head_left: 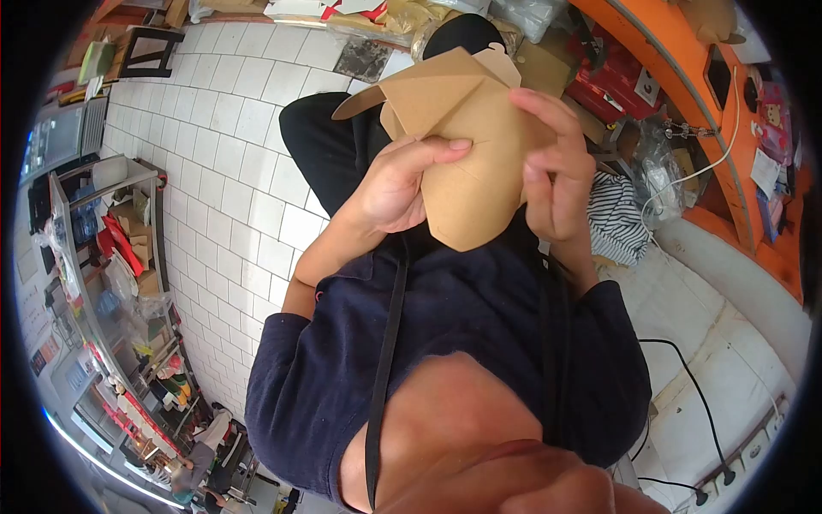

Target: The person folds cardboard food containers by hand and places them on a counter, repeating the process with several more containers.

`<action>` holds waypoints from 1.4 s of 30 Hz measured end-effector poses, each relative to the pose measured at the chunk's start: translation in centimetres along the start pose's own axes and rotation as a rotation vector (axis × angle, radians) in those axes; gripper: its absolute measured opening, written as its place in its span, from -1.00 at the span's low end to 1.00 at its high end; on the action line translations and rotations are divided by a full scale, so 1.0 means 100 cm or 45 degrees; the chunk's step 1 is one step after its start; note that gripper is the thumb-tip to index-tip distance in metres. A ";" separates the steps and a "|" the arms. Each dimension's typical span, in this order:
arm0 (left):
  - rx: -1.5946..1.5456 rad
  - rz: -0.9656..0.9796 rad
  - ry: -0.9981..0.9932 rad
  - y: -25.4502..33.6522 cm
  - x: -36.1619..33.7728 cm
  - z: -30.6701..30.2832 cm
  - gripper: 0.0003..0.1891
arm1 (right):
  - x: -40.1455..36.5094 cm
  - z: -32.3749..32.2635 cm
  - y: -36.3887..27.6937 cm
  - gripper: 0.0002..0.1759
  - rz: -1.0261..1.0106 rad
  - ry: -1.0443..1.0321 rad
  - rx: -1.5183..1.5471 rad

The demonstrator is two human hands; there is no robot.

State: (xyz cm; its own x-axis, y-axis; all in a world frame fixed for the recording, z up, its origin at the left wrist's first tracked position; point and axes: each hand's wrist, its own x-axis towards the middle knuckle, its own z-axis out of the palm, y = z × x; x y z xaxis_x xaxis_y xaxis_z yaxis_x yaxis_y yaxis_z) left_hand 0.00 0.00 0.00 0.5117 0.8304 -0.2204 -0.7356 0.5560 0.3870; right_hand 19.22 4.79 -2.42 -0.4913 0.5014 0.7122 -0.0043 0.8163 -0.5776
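Observation:
A brown kraft cardboard piece with creases and folded flaps is held up in front of my chest. My left hand is closed on its left side, thumb flat on the near face and the other fingers behind it. At the right edge is my right hand, fingers bent, the index fingertip against the upper edge and the thumb lower down by the side. A folded flap sticks out to the upper left of the piece. Part of the card's right side is hidden by my right hand.
My black-clad leg is bent below the card. An orange workbench stands to the right, with a red box and striped cloth beside it. A cluttered metal shelf stands left on white floor tiles. Black cables run lower right.

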 end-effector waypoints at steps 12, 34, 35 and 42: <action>0.485 -0.225 0.167 0.004 0.008 -0.005 -0.51 | 0.022 0.017 -0.037 0.31 0.453 -0.133 0.269; 0.250 -0.353 0.000 -0.048 0.025 -0.031 -0.54 | -0.048 -0.050 0.002 -0.66 0.554 -0.073 0.146; 0.207 -0.404 0.009 -0.049 0.028 -0.032 -0.54 | -0.050 -0.050 0.002 -0.67 0.576 -0.042 0.174; 0.052 -0.428 -0.006 -0.044 0.029 -0.025 -0.52 | -0.048 -0.041 0.004 -0.68 0.472 0.034 0.118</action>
State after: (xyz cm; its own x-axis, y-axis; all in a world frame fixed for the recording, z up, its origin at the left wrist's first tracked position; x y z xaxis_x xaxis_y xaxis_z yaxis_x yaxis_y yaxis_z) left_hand 3.58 0.05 -4.58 0.7246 0.6008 -0.3376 -0.5070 0.7966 0.3293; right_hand 25.14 3.91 -4.42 -0.4514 0.7661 0.4575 0.0902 0.5493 -0.8308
